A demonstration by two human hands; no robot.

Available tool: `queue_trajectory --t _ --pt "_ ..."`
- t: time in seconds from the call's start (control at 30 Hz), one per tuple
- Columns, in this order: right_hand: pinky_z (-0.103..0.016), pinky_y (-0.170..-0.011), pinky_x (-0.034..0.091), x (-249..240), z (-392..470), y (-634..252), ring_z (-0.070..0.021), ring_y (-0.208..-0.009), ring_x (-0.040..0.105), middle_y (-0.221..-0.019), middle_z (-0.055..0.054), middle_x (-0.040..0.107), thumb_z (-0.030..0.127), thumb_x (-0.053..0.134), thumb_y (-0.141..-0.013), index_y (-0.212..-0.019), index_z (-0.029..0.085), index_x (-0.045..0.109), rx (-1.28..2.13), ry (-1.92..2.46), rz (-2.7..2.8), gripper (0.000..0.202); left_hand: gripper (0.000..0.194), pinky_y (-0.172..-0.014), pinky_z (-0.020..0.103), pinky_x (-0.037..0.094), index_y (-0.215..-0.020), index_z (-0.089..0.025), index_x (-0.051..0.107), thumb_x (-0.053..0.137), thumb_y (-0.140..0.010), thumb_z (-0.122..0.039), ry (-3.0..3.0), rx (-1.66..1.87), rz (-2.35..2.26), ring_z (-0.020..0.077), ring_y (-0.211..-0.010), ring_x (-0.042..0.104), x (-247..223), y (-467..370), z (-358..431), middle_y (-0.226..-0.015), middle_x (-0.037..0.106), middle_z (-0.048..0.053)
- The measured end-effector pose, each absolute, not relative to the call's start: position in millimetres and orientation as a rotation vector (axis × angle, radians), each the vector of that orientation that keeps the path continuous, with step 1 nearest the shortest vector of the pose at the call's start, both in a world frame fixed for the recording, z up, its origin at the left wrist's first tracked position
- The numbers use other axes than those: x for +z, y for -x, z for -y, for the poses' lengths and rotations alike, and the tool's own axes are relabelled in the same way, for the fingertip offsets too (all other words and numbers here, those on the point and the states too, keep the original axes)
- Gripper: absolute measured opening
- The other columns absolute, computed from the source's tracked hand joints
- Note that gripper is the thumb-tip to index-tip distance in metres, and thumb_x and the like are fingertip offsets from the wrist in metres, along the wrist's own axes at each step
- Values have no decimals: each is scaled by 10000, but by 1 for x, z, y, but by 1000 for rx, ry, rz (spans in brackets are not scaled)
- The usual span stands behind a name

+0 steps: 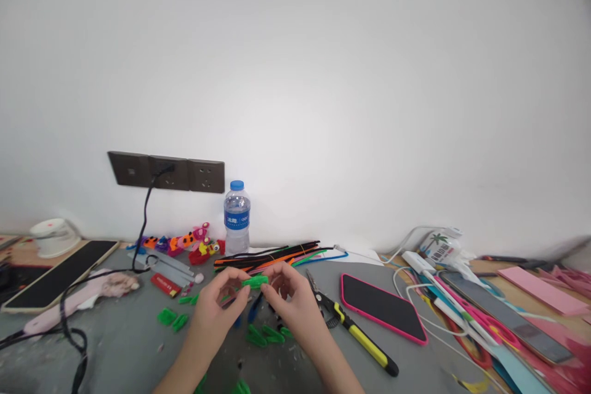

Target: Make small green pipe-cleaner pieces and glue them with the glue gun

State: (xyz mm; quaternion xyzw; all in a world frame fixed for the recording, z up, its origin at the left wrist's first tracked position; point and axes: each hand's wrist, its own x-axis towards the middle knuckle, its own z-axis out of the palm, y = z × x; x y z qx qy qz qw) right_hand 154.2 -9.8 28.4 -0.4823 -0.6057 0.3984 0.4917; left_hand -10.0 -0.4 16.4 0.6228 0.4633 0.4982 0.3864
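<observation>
Between both hands, above the grey mat (120, 351), is a small green folded pipe cleaner piece (255, 282). My left hand (220, 301) pinches its left end between thumb and fingers. Its right end is pinched by my right hand (290, 295). More green pipe cleaner pieces (265, 335) lie on the mat under my hands, and several (172, 317) rest to the left. Dark blue strips (253, 308) show partly between my wrists. Behind the hands lies a bundle of black, orange and other coloured pipe cleaners (277, 257).
Yellow-black pliers (364, 338) and a pink-cased phone (383, 308) lie to the right. A water bottle (237, 221) stands against the wall. At left are a pink glue gun (60, 314) with a black cord, a red lighter (165, 285) and colourful fuzzy figures (184, 242).
</observation>
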Motion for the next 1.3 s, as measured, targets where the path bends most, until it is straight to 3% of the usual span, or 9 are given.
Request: queue_trajectory --t 0.73,1.07,1.3 --pt "-229 -503 272 30 11 -153 -101 -536 365 -640 53 446 194 557 -711 -750 192 503 1040 1181 1445 66 46 -690 257 536 -723 -202 624 604 -764 -200 -1590 1369 -969 190 -764 646 10 7 -1 -750 645 26" --pt "-234 -556 314 28 11 -157 -122 -623 423 -747 21 497 276 597 -773 -855 182 537 1220 1078 1402 138 49 -684 255 535 -731 -203 607 599 -777 -218 -1572 1386 -983 189 -782 643 9 8 -1 -796 630 35" --pt "-226 -553 309 27 10 -153 -111 -604 397 -714 41 458 276 610 -787 -831 187 512 1217 1059 1370 140 50 -665 260 531 -725 -199 586 609 -763 -221 -1552 1392 -985 192 -776 636 7 6 -1 -811 617 39"
